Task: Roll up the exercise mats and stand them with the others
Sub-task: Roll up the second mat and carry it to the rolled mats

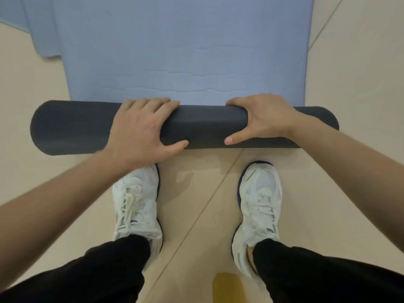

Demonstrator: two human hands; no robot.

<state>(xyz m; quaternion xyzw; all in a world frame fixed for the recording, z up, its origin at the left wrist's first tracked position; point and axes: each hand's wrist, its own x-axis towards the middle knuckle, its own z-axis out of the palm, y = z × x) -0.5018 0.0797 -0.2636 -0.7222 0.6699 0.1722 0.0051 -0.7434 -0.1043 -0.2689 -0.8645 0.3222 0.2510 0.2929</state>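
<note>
An exercise mat lies on the floor in front of me, blue-grey on top and dark grey underneath. Its near end is wound into a dark roll (pixel 205 127) that lies crosswise, while the flat part (pixel 181 51) stretches away from me. My left hand (pixel 142 130) presses on the roll left of centre, fingers over the top and thumb on the near side. My right hand (pixel 260 119) grips the roll right of centre in the same way. A second blue-grey mat (pixel 41 33) lies flat, partly under the first at the upper left.
The floor (pixel 341 73) is beige tile with thin joints. My two white shoes (pixel 137 204) (pixel 260 202) stand just behind the roll, with black trouser legs below. A yellowish patch (pixel 227 287) shows at the bottom edge.
</note>
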